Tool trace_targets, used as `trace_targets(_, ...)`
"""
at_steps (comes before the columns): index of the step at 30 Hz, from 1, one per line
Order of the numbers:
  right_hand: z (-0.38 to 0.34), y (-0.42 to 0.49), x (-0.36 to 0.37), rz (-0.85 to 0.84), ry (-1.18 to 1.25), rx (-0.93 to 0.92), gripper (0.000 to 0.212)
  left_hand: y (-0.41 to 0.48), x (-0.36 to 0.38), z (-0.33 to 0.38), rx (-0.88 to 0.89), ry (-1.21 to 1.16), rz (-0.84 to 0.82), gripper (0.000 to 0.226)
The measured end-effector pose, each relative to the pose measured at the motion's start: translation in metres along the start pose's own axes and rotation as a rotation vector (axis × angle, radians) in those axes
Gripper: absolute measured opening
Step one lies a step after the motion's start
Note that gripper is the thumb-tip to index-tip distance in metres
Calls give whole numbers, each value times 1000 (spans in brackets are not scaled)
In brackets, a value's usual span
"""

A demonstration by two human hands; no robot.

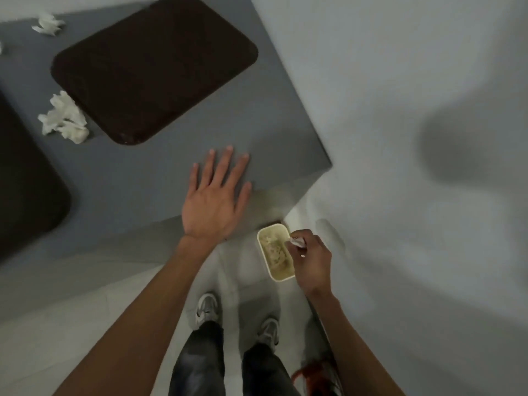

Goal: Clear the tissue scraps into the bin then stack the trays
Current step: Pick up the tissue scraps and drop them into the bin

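Note:
My right hand [311,260] pinches a small white tissue scrap [297,241] over the cream bin [281,277] on the floor, which holds crumpled tissue. My left hand [217,198] rests flat, fingers spread, on the grey table [148,178] near its corner. A dark brown tray [154,67] lies on the table, and part of a second dark tray [25,184] shows at the left edge. A crumpled tissue [64,118] lies between the trays. Another scrap [47,24] sits at the far left.
The table's corner [328,164] juts out just above the bin. A white wall [414,138] runs along the right. My feet in grey shoes [207,308] stand on pale floor tiles below the table edge. Something red [314,372] lies by the wall.

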State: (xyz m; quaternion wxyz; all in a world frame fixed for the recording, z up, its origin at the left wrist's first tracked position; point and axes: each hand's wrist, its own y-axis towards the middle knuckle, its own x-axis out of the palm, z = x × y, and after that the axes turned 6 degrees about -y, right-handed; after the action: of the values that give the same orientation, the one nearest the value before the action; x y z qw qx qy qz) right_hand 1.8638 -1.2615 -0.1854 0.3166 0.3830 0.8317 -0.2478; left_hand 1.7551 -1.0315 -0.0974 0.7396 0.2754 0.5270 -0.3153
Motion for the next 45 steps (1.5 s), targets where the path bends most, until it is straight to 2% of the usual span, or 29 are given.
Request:
trace_targets(7,131,4,96,-109,-29,237,31,-1,25,3,-10,69,124,60)
trace_targets(13,200,44,183,-206,-188,222,24,0,39,-1,7,100,222,59)
trace_targets(16,224,64,214,-322,-326,194,35,2,45,-5,14,113,255,59)
trace_targets(19,234,78,229,-423,-433,170,60,2,49,-7,16,126,269,59)
trace_targets(22,229,82,227,-456,-440,200,71,2,48,-6,20,124,261,59)
trace_targets(29,191,65,184,-426,-450,202,59,1,43,-6,17,128,185,60)
trace_targets(37,111,-8,112,-306,-348,133,48,-2,31,-6,24,57,91,59)
trace_targets(42,44,-57,68,-230,-243,87,44,-17,6,-9,19,-111,-29,53)
trace_targets(45,-4,-80,42,-128,-170,32,35,-35,-30,-15,-48,-270,-29,49)
